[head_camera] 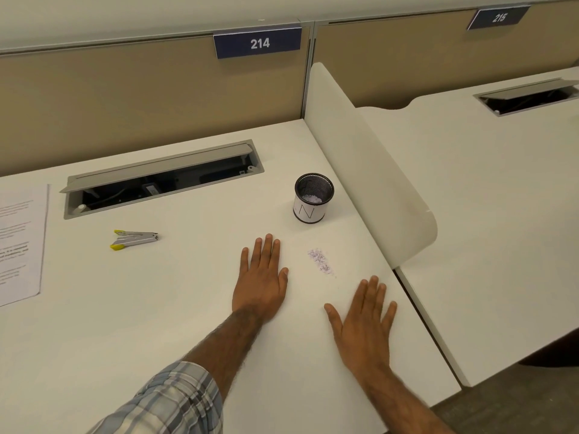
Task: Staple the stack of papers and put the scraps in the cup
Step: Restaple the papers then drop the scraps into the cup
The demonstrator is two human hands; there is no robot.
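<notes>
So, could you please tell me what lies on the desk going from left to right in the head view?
stack of papers → stapler → left hand → cup → right hand. The scraps share the cup's span, so they are left out.

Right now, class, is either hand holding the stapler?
No: the left hand and right hand lie flat and open on the white desk, while the stapler lies untouched farther left.

Desk (125, 308): passable surface between stapler (134, 239) and mesh cup (314, 198). Obstacles: curved divider panel (369, 170) just right of the cup; open cable hatch (163, 180) behind.
</notes>
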